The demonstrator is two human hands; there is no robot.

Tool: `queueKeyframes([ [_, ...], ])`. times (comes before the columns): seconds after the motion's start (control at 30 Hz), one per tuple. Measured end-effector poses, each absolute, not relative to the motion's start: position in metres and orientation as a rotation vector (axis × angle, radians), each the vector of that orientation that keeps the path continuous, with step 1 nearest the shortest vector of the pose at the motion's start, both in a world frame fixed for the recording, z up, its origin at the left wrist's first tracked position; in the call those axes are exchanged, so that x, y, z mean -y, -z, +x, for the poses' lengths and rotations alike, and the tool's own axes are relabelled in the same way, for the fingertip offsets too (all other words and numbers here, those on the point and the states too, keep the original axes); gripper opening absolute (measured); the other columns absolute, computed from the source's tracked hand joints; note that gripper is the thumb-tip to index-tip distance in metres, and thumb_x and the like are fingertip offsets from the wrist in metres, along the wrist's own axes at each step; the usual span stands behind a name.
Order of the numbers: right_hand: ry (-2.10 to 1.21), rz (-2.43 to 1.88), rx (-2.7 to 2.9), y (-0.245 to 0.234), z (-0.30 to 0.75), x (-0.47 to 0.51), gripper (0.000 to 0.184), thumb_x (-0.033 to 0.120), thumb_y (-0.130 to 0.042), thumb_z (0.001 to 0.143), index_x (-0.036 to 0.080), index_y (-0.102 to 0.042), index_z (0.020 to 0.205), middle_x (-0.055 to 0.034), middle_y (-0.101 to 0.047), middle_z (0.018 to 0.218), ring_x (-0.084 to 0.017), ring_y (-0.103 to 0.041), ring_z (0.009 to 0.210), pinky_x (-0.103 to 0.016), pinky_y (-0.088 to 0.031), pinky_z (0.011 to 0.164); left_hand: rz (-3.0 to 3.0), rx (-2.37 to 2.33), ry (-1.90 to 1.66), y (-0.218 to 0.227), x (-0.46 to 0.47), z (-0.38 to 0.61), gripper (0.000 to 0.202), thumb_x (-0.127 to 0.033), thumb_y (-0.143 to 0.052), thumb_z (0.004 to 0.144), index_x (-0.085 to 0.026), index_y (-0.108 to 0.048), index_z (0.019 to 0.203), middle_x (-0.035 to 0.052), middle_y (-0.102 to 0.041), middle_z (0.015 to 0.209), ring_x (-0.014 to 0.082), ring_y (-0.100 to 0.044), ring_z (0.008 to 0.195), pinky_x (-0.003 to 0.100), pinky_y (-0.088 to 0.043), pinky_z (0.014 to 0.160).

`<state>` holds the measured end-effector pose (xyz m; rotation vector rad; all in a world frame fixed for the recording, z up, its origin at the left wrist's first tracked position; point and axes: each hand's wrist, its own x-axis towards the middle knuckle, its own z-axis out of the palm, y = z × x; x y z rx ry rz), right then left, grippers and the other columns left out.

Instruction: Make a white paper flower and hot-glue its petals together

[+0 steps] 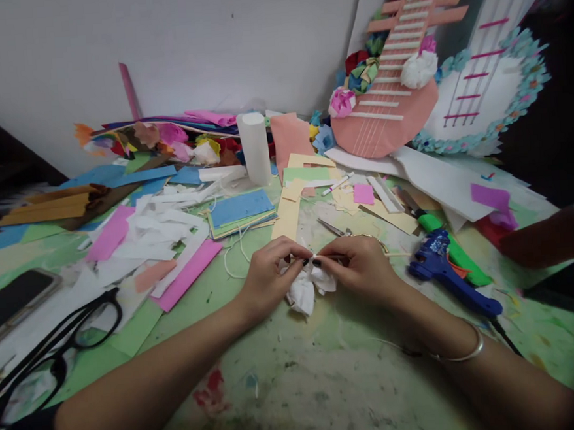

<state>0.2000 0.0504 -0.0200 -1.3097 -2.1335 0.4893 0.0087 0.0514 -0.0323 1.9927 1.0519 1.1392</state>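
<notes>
Both hands meet in the middle of the table over a crumpled white paper piece, shaped like a loose flower. My left hand is closed, thumb and fingers pinching the paper's top. Close against it, my right hand pinches too, with a thin pale stick running through its grip and out to the right. The exact point where stick and paper meet is hidden by the fingertips. Just behind the hands lie scissors, partly covered.
A blue glue gun lies at the right beside a green-handled tool. Stacked blue paper, a white roll and paper scraps spread behind. Glasses and a phone are left. Paper guitar models lean behind.
</notes>
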Motion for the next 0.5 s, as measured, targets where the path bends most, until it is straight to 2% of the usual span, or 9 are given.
queueKeyframes([
  [0.17,-0.565,-1.219,2.191,0.0217,0.2041,-0.0555,0.021,0.025,-0.056,0.085,0.017,-0.075,0.080,-0.0023,-0.068,0.066,-0.010,-0.055,0.059,-0.023,-0.034,0.057,2.005,-1.069,-1.144,0.0326,-0.0507,0.0090,0.012,-0.006,-0.059,0.078,-0.015,-0.067,0.081,0.0029,-0.066,0.078,0.0126,-0.058,0.074,0.025,-0.043,0.068],
  [0.3,-0.621,-1.186,2.179,0.0236,0.2049,-0.0575,0.026,0.028,-0.056,0.085,0.016,-0.076,0.075,-0.0009,-0.061,0.056,-0.008,-0.049,0.052,-0.024,-0.031,0.053,1.990,-1.082,-1.139,0.0333,-0.0496,0.0093,0.009,-0.008,-0.060,0.076,-0.015,-0.065,0.080,0.0026,-0.064,0.077,0.0128,-0.057,0.072,0.025,-0.042,0.066],
  [0.37,-0.686,-1.187,2.122,0.0238,0.2048,-0.0573,0.026,0.029,-0.056,0.085,0.016,-0.076,0.074,-0.0007,-0.059,0.054,-0.008,-0.048,0.052,-0.024,-0.030,0.051,1.974,-1.074,-1.175,0.0338,-0.0491,0.0094,0.017,-0.011,-0.062,0.074,-0.015,-0.063,0.090,0.0047,-0.063,0.088,0.0146,-0.058,0.080,0.027,-0.043,0.069],
  [0.5,-0.816,-1.216,1.944,0.0220,0.2041,-0.0545,0.026,0.033,-0.059,0.082,0.015,-0.077,0.076,-0.0019,-0.062,0.057,-0.008,-0.049,0.052,-0.023,-0.032,0.049,1.769,-1.023,-1.187,0.0358,-0.0498,0.0100,0.052,-0.021,-0.068,0.069,-0.016,-0.049,0.117,0.0131,-0.049,0.123,0.0213,-0.056,0.104,0.032,-0.047,0.083],
])
